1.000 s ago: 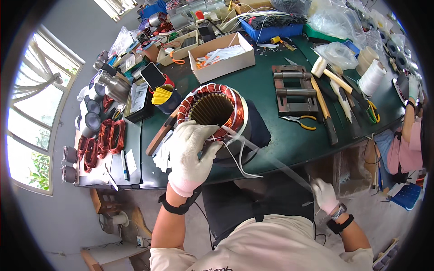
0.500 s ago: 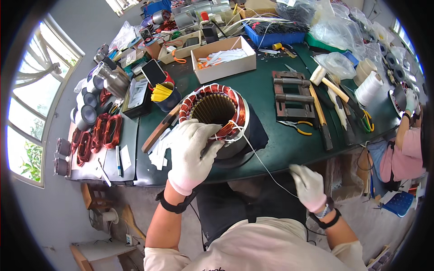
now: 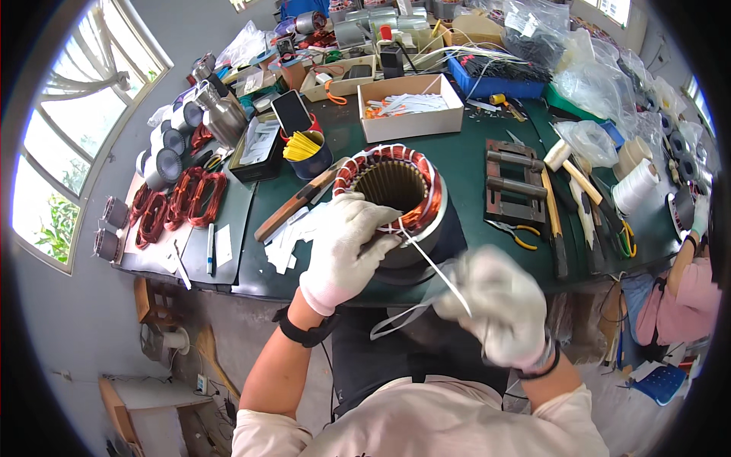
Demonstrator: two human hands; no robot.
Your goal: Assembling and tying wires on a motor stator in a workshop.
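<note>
A dark green desk [image 3: 472, 164] is filling the far half of the view, crowded with tools and parts. Near its front edge, at the centre, a motor stator [image 3: 396, 202] is sitting upright, a round steel ring with copper windings showing around its top rim.

The person, seen from above in a light shirt, is reaching in from the near edge. The left hand [image 3: 346, 247], in a white glove with a black wristband, is resting on the stator's near-left rim, its fingers [image 3: 373, 228] curled closed over the windings. The right hand [image 3: 499, 305], also gloved and blurred, is hovering just off the desk's near edge to the right of the stator, its fingers closed on a thin white lacing cord [image 3: 434, 266] that is running taut from the stator's rim down to that hand.

Beyond the stator a cardboard box [image 3: 411, 107] is standing. To its left a blue cup [image 3: 308, 156] is holding yellow strips. On the far left, copper coils [image 3: 179, 202] are lying on the desk. To the right, a mallet [image 3: 571, 167] and pliers [image 3: 514, 232] are lying near a white spool [image 3: 636, 186].
</note>
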